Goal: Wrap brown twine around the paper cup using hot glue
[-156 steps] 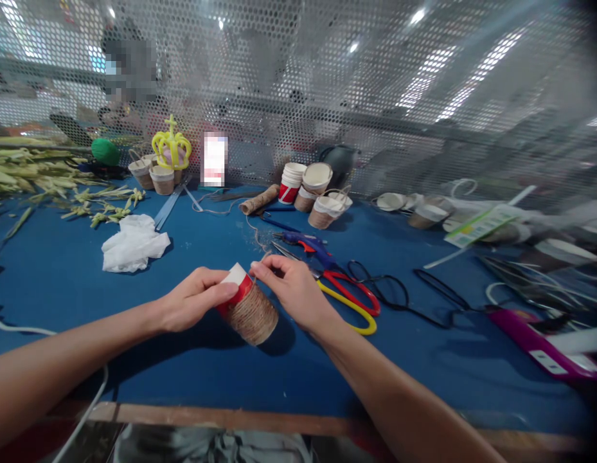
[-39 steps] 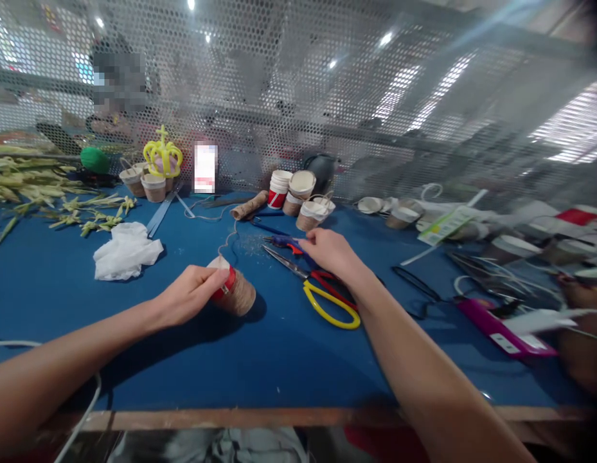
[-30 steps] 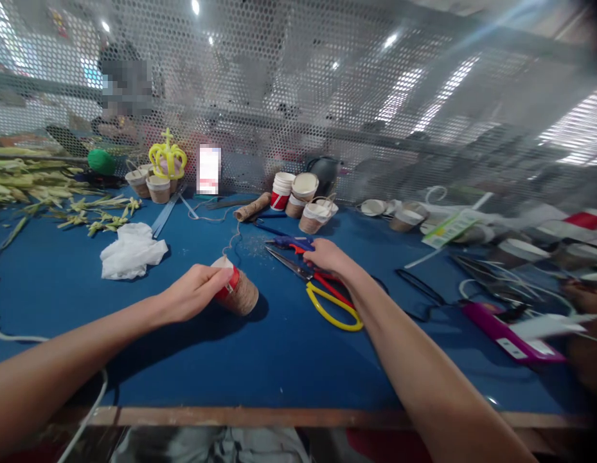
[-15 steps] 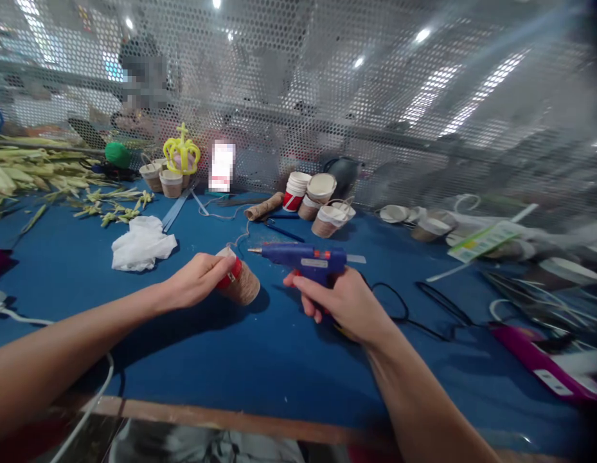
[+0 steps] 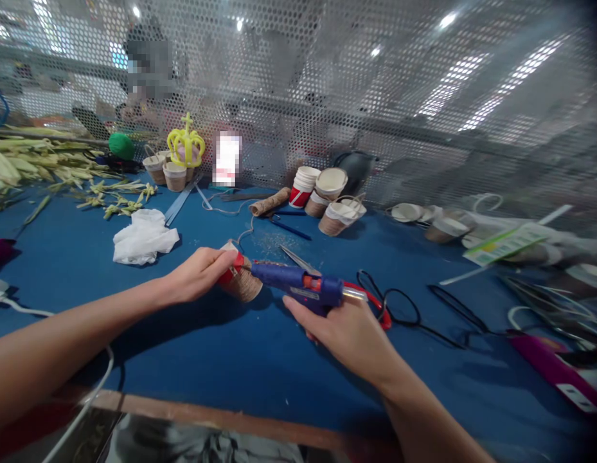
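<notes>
My left hand (image 5: 202,273) is closed around the red and white end of a paper cup (image 5: 244,283), which is tilted on its side just above the table. Brown twine is wound round the cup's lower part, and a strand trails from it to a twine roll (image 5: 270,202). My right hand (image 5: 344,328) grips a blue glue gun (image 5: 293,283). Its nozzle points left and meets the cup near the border of the twine and the red band; whether it touches, I cannot tell. Red-handled scissors (image 5: 298,258) lie behind the glue gun, partly hidden by it.
Twine-wrapped cups (image 5: 334,218) and a stack of red-white cups (image 5: 304,186) stand by the mesh panel. A crumpled white tissue (image 5: 144,238) lies left, near dried husks (image 5: 33,161). Black cable (image 5: 409,302) and a purple power strip (image 5: 553,370) are at right.
The glue gun has moved left and tilted, bringing its nozzle to the cup. Scissors behind it have come into sight. My left hand still holds the cup in nearly the same place.
</notes>
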